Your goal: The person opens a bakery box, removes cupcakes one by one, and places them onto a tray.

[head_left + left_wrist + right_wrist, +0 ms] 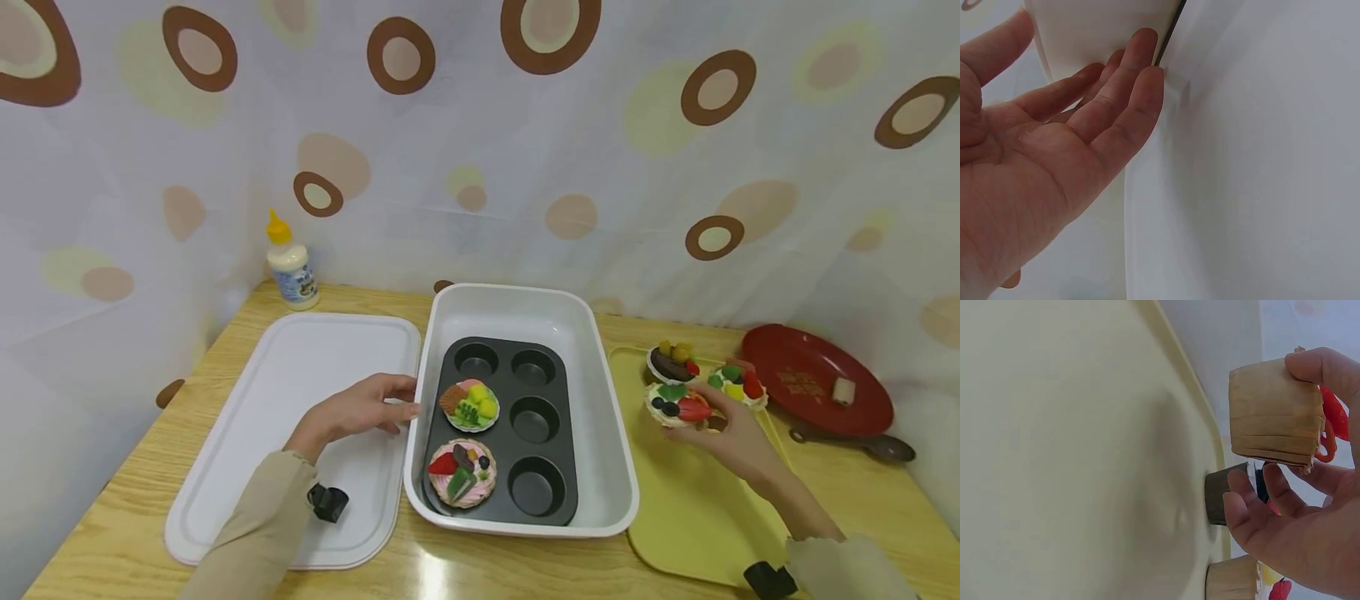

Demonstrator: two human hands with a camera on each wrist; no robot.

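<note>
My right hand (pixel 716 433) pinches a toy cupcake (pixel 670 407) with strawberry and dark berries on top, holding it above the yellow tray (pixel 675 508). Its tan paper cup (pixel 1275 415) shows from the side in the right wrist view, between thumb and fingers. Behind it on the tray stand a cupcake in a dark cup (pixel 1216 497) and one in a tan cup (pixel 1230 578). My left hand (pixel 360 410), fingers extended, touches the left wall of a white bin (pixel 617 450). Inside lies a dark muffin pan (pixel 504 450), with a yellow-topped cupcake (pixel 470 406) and a pink cupcake (pixel 462 473) in its left column.
A white tray (pixel 247 467) lies under my left arm. Behind it stands a glue bottle (pixel 292 271) with a yellow cap. To the far right are a red plate (pixel 787 354) bearing a small pale piece (pixel 843 391) and a dark spoon (pixel 885 447). A patterned curtain (pixel 480 150) hangs behind.
</note>
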